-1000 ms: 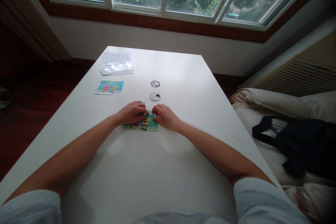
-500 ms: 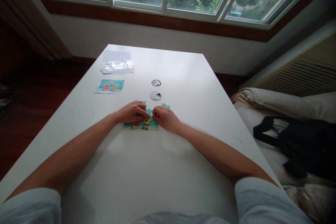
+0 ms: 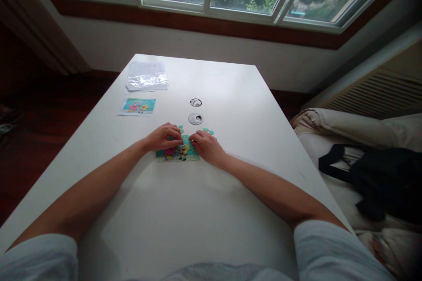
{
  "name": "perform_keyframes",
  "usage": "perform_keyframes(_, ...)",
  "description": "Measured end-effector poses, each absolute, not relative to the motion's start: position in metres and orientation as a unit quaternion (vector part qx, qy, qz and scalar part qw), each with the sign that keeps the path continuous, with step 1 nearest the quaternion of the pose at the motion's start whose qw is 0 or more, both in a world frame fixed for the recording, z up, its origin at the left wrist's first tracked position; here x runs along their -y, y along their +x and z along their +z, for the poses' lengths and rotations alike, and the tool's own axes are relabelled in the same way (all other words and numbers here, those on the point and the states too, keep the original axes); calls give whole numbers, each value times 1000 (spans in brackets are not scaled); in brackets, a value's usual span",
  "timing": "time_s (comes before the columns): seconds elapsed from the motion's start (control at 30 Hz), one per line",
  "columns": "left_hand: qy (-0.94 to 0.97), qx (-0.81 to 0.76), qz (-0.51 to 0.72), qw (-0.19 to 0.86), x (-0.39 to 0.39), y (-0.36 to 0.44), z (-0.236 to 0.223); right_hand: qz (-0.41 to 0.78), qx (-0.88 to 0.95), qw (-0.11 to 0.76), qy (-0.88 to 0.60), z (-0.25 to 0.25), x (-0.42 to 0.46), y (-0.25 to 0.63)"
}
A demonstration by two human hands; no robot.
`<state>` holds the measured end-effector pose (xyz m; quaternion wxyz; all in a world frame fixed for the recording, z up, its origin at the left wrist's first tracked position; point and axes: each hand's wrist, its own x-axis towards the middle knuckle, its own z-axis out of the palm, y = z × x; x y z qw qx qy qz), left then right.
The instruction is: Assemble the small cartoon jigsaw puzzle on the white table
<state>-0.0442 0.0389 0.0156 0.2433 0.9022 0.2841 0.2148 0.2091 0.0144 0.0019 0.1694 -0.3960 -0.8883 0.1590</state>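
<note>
A jigsaw puzzle with a yellow and a pink cartoon figure on green-blue lies flat on the white table. My left hand covers its upper left part, with fingers bent and pressed together; whatever may lie under the fingertips is hidden. At the puzzle's upper right edge, my right hand is closed in a pinch on what looks like a small jigsaw piece, mostly covered by the fingers. Loose jigsaw pieces lie just beyond the right hand, and a few others beyond the left fingers.
A printed picture sheet with the same cartoon figures lies to the left. Behind it is a clear plastic bag with papers. Two round table inserts sit past the puzzle. Dark clothing rests on a beige seat at right.
The left fingertips have drawn back slightly to the left, uncovering more of the yellow figure. My right hand stays at the puzzle's upper right edge with only a slight shift.
</note>
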Motion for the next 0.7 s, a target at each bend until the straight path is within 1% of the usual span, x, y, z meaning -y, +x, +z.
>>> perform_keyframes(0.1, 908, -292, 217, 210, -37, -42, 16, 144, 889, 178, -396, 0, -15, 211)
perform_keyframes(0.33, 948, -251, 143, 136, -29, -32, 20, 149, 882, 203, -398, -8, -18, 212)
perform_keyframes(0.43, 948, -250, 135, 142, -28, -31, 23, 187, 867, 227, -403, -9, -21, 213)
perform_keyframes(0.53, 944, -246, 133, 174, -26, -32, 24, 224, 847, 256, -409, -7, -27, 216)
perform_keyframes(0.63, 930, -253, 153, 219, -27, -34, 24, 217, 841, 271, -416, -5, -33, 222)
perform_keyframes(0.7, 911, -293, 194, 214, -30, -37, 23, 201, 845, 265, -419, -5, -37, 226)
